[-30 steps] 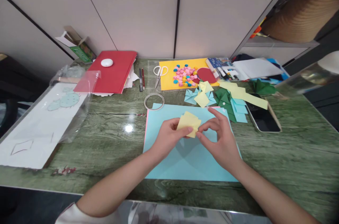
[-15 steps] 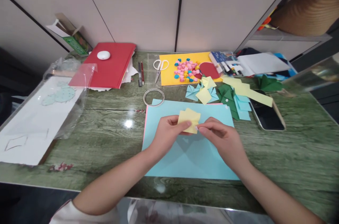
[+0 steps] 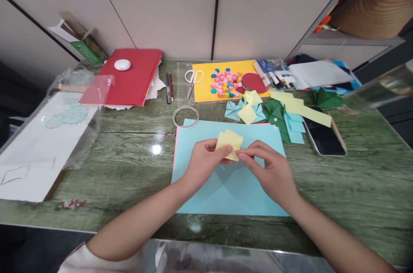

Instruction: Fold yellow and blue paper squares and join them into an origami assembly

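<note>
A folded pale-yellow paper (image 3: 229, 139) is held up above a light-blue sheet (image 3: 226, 197), pinched between thumb and fingers of my left hand (image 3: 209, 155). At the paper's right edge, my right hand (image 3: 266, 164) has thumb and forefinger pressed together on a small white piece, too tiny to make out fully. Its fingertips touch or nearly touch the yellow paper. Behind the hands lie folded yellow pieces (image 3: 248, 114), light-blue folded papers (image 3: 231, 110) and a dark-green folded paper (image 3: 275, 114).
White-handled scissors (image 3: 191, 84), a silvery ring (image 3: 174, 118) and pens (image 3: 168, 88) lie behind. Pink, blue and yellow bits cover a yellow sheet (image 3: 201, 92). A phone (image 3: 325, 137) is at right; a red folder (image 3: 129, 84) and a bagged drawing (image 3: 35, 148) are at left.
My right fingertips have come slightly closer to the yellow paper's edge, and less of the white piece shows. My left hand keeps its grip. The view has shifted slightly.
</note>
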Demonstrator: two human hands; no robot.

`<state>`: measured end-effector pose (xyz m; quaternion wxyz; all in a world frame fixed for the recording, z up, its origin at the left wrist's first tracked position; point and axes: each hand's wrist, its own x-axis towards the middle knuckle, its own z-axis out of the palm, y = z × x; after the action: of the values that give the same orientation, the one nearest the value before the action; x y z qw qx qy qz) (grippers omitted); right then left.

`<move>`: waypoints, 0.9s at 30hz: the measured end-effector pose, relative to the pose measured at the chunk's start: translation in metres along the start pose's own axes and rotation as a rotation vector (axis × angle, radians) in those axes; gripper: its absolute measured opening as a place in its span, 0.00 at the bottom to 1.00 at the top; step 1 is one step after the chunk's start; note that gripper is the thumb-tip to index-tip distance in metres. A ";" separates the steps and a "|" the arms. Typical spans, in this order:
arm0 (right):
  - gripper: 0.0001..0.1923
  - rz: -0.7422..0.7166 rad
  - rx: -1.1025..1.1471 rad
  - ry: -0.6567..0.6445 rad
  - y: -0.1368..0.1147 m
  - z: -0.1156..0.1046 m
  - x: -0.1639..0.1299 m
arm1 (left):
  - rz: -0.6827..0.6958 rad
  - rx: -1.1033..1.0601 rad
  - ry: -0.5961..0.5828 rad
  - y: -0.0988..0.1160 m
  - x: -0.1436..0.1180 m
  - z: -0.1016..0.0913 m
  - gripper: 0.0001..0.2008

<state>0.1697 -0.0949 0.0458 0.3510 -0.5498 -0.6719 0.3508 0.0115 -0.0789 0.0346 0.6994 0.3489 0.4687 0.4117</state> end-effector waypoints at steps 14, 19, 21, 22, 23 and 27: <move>0.06 -0.204 -0.296 0.067 0.009 0.004 -0.004 | 0.005 0.006 0.017 -0.005 0.004 0.000 0.11; 0.07 -0.133 -0.252 0.024 0.009 0.002 -0.003 | -0.004 0.023 0.035 -0.006 0.007 -0.001 0.11; 0.08 -0.083 -0.195 0.006 0.008 0.002 -0.002 | 0.002 0.022 0.036 -0.007 0.008 -0.002 0.11; 0.09 -0.065 -0.171 -0.003 0.008 0.002 -0.002 | 0.005 0.021 0.037 -0.007 0.008 -0.002 0.11; 0.09 -0.053 -0.152 -0.011 0.008 0.001 -0.001 | 0.006 0.021 0.037 -0.007 0.008 -0.003 0.11; 0.09 -0.040 -0.121 -0.030 0.006 0.001 0.000 | 0.001 0.035 0.038 -0.007 0.010 -0.004 0.12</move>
<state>0.1724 -0.0944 0.0399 0.3139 -0.5514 -0.7078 0.3106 0.0120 -0.0727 0.0238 0.6840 0.3536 0.4888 0.4102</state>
